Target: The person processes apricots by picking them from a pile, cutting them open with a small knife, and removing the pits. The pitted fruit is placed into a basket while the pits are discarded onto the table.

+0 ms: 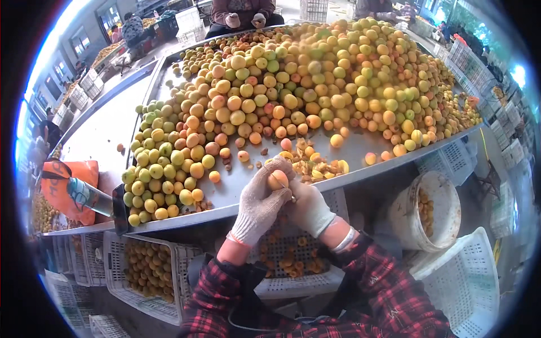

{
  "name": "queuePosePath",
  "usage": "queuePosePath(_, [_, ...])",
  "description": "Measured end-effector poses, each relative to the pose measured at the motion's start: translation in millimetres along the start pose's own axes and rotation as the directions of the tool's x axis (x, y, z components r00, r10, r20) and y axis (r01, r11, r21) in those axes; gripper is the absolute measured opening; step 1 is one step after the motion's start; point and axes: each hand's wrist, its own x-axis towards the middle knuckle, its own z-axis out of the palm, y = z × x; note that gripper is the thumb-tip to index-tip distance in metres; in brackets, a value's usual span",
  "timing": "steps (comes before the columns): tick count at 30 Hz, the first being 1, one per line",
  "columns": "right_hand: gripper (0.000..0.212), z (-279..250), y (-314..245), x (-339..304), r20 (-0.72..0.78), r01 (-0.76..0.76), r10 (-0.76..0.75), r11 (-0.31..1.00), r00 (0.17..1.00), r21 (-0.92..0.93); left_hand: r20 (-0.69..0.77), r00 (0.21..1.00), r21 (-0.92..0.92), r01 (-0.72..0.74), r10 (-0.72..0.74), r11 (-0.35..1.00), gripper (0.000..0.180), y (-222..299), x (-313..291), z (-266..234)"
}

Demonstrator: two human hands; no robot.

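Note:
Both my hands are in white knit gloves and meet at the near edge of the metal table (248, 186). My left hand (255, 204) is closed around an orange-yellow apricot (278, 179). Against its lower side my right hand (310, 207) is curled shut on a small thin tool, mostly hidden by the fingers. Just beyond the hands lies a small heap of cut apricot pieces (326, 169). A great pile of whole apricots (236, 104), green to orange, covers much of the table. Below my hands, apricot halves (290, 262) lie in a white plastic crate (293, 286).
At lower left, a white crate (115, 265) holds whole fruit. On the right are a white bucket (397, 217) with fruit inside and a slanting white crate (459, 287). An orange bag (84, 217) lies at the table's left. Across the table sits another person (242, 12).

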Motion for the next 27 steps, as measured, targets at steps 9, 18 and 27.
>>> queuePosePath(9, [0.036, -4.1, -20.7, -1.2, 0.183, 0.016, -0.070, 0.959, 0.981, 0.283, -0.002, 0.981, -0.163, 0.193, -0.196, 0.968, 0.039, 5.4, 1.3, -6.5])
queuePosePath(18, [0.025, -22.3, -34.7, 0.3, 0.444, -0.321, 0.072, 0.794, 0.893, 0.516, -0.045, 0.994, -0.239, 0.085, -0.098, 0.967, 0.045, 22.3, 0.8, -0.8])
queuePosePath(27, [0.026, -50.1, -34.0, 4.8, 0.411, -0.487, 0.263, 0.475, 0.873, 0.733, 0.010, 0.989, 0.304, -0.142, 0.146, 0.942, 0.050, 5.1, 4.7, -13.8])
